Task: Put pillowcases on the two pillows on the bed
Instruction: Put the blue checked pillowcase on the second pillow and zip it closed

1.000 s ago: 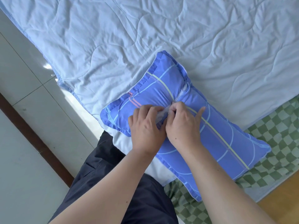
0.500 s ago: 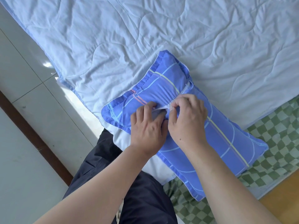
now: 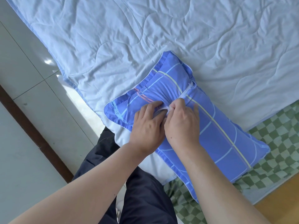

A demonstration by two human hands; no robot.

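Pale quilted bedspread [image 3: 145, 46] fills the scene, blue pillowcase [image 3: 218, 135] lying at its five-o'clock edge. Left hand [image 3: 148, 125] pinches the fabric by the zipper [image 3: 188, 91], apparently to keep it taut; right hand [image 3: 182, 122] grips what looks like the pull.

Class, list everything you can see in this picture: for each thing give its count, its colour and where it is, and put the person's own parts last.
pillow in pillowcase: one, blue with pale lines, on the bed's near edge.
zipper: one, white, across the pillowcase, partly shut.
quilt: one, pale blue, spread over the bed.
checked sheet: one, green and white, right of the quilt.
floor tiles: several, pale grey, left.
dark strip: one, brown, across the floor.
trousers: one pair, dark, bottom centre.
left hand: one, grip on fabric by the zipper.
right hand: one, pinching at the zipper.
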